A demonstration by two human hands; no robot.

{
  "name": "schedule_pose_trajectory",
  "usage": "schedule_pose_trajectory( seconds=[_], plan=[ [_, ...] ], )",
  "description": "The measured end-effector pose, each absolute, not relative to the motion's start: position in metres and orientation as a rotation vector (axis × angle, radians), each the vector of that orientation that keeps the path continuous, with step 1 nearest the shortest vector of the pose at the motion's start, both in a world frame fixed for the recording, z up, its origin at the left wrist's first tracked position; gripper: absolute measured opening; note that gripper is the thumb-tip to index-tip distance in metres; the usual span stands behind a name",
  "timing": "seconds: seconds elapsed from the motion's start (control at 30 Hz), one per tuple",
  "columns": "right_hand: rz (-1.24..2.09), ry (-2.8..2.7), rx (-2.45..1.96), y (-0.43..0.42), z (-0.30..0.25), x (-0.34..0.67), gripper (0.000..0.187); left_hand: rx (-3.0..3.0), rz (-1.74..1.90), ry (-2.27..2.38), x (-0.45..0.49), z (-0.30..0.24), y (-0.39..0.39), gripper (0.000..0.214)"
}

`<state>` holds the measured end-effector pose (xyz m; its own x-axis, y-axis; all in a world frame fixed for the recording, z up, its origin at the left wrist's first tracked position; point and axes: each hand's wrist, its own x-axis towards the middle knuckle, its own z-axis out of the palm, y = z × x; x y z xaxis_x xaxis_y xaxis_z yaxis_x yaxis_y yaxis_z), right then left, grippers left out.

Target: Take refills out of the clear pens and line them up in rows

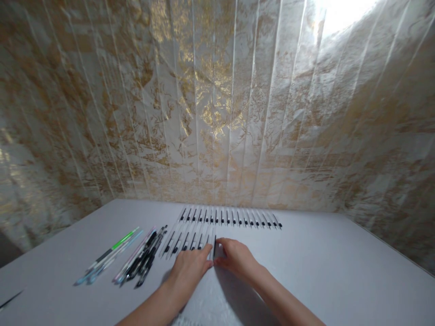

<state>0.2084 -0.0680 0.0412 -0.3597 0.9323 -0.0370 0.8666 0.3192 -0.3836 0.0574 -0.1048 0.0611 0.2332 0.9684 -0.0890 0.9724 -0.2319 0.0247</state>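
A slim pen (214, 249) with a dark refill lies upright in view at the right end of the nearer row, between my two hands. My left hand (190, 265) has its index finger and thumb against the pen's left side, its other fingers curled under. From the right, my right hand (238, 257) pinches along the same pen with thumb and forefinger. Several clear pens with black grips (185, 242) form this nearer row beside my left hand, which partly covers them.
Behind, a longer row of similar pens (228, 217) runs across the white table (306, 253). To the left lie a pile of black and clear pens (146, 258) and a few pastel and green pens (112, 253). A dark thin item (11, 299) sits far left. Patterned sheeting (217, 113) hangs behind.
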Motion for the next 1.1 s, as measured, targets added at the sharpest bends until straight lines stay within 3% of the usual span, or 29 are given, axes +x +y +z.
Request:
schedule_pose_trajectory(
  seconds=[0.43,0.77,1.1],
  plan=[
    [0.484,-2.344,-1.621,-0.069,0.04,0.208,0.041,2.381,-0.067,1.916,0.051,0.065,-0.108,0.042],
    [0.472,-2.321,-1.568,-0.077,0.038,0.209,0.05,2.37,0.006,1.935,0.025,0.062,-0.104,0.043],
    [0.417,-2.282,-1.627,-0.081,0.037,0.2,0.04,2.369,0.037,1.929,0.026,0.059,-0.102,0.041]
  ],
)
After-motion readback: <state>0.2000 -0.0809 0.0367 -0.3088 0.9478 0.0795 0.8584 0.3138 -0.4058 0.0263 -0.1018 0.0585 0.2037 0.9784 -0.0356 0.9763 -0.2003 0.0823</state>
